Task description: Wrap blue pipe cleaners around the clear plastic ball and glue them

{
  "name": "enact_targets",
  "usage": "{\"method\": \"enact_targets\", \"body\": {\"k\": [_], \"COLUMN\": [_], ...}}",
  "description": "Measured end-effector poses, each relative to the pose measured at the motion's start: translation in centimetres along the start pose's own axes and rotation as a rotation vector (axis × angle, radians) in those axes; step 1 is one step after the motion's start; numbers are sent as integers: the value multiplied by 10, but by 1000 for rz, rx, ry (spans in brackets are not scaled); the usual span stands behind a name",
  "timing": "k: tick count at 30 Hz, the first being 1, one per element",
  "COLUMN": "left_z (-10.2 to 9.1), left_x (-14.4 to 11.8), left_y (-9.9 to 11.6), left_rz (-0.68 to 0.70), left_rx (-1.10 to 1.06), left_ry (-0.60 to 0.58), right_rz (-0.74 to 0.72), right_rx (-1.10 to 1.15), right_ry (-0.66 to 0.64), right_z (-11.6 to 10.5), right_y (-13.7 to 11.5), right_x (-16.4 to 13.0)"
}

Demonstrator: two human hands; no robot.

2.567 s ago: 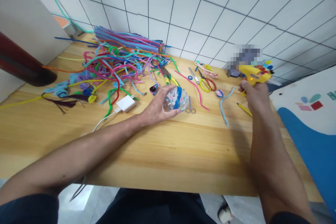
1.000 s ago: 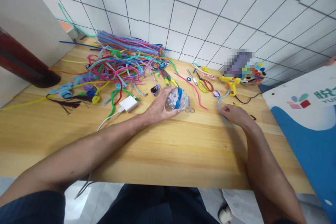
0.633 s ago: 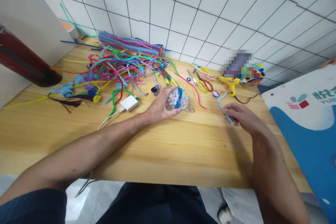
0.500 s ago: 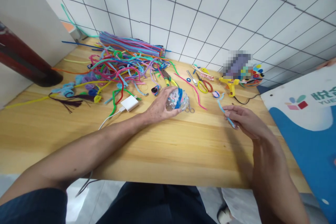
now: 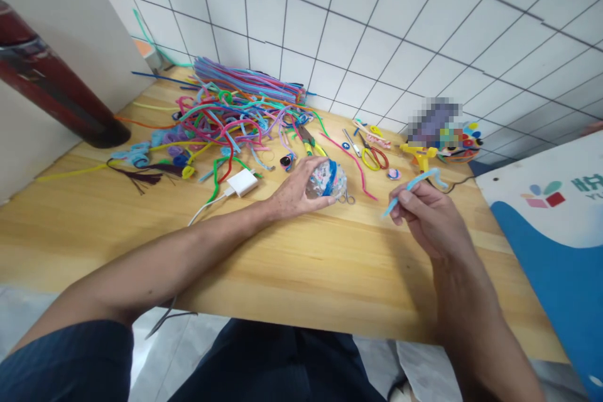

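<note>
My left hand (image 5: 301,191) is wrapped round the left side of a clear ball (image 5: 337,183) with bits of mixed colour inside and a blue band across it. Between the thumb and fingers of my right hand (image 5: 419,207) is a light blue pipe cleaner (image 5: 418,181), its far end bent and its near tip pointing down to the left. Small scissors (image 5: 347,198) lie partly hidden behind the ball. Beyond it rest pliers (image 5: 308,140) with yellow-green handles. A pink pipe cleaner (image 5: 358,169) lies on the wood between my hands.
A tangle of coloured pipe cleaners (image 5: 221,119) and a bundle (image 5: 249,81) fill the back left. A white charger (image 5: 242,183) with its cable sits left of my forearm. Red-and-yellow scissors (image 5: 373,156) and a yellow glue gun (image 5: 419,156) are back right. A dark red cylinder (image 5: 56,81) stands far left.
My right hand has come left and turned, so the light blue pipe cleaner now tilts down to the left. My left hand keeps its hold on the ball. The view has shifted slightly.
</note>
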State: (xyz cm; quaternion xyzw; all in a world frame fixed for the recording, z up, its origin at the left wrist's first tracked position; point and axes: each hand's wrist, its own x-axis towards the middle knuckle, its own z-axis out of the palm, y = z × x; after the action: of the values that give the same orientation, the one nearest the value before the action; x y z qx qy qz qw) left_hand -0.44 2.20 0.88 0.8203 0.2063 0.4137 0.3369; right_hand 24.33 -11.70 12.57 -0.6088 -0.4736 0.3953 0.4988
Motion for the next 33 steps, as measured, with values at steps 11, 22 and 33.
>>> {"method": "enact_targets", "body": {"k": [11,22,33], "left_z": [1,1,1], "left_x": [1,0,0], "left_y": [1,1,-1], "left_rz": [15,35,47], "left_rx": [-1,-15,-19], "left_ry": [4,7,7], "right_rz": [-124,-184,-211], "right_rx": [-211,-190,-221], "right_ry": [-207,-181,-147], "right_z": [49,61,71], "right_y": [-1,12,12], "right_x": [54,56,52]}}
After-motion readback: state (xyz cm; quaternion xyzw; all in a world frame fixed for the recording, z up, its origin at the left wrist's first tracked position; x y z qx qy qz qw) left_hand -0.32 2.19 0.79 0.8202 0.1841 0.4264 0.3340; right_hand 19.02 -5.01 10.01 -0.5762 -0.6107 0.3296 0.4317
